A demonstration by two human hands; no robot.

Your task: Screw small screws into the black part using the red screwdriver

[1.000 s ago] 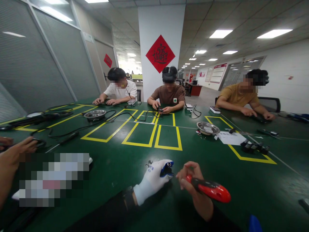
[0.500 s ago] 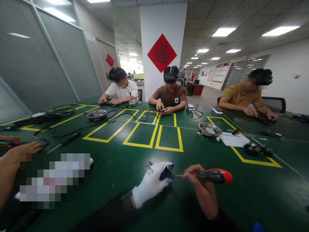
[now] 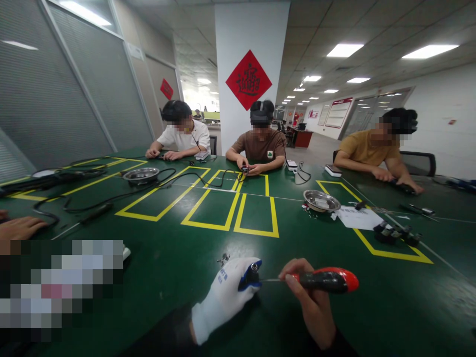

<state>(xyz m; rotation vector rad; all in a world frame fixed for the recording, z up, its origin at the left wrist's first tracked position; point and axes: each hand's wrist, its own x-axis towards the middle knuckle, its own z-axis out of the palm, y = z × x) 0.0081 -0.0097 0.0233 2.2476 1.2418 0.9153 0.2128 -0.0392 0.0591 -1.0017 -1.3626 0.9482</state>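
A small black part (image 3: pixel 253 277) is gripped in the closed, gloved left hand (image 3: pixel 232 286) above the near worktop (image 3: pixel 163 277); a red-and-black screwdriver (image 3: pixel 329 280), tilted a second ago, is now held nearly level in the right hand's (image 3: pixel 310 297) closed fingers, its shaft meeting the part.

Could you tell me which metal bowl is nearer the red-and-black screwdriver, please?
The right-hand bowl, beside the white paper; the other bowl stands farther left and farther away.
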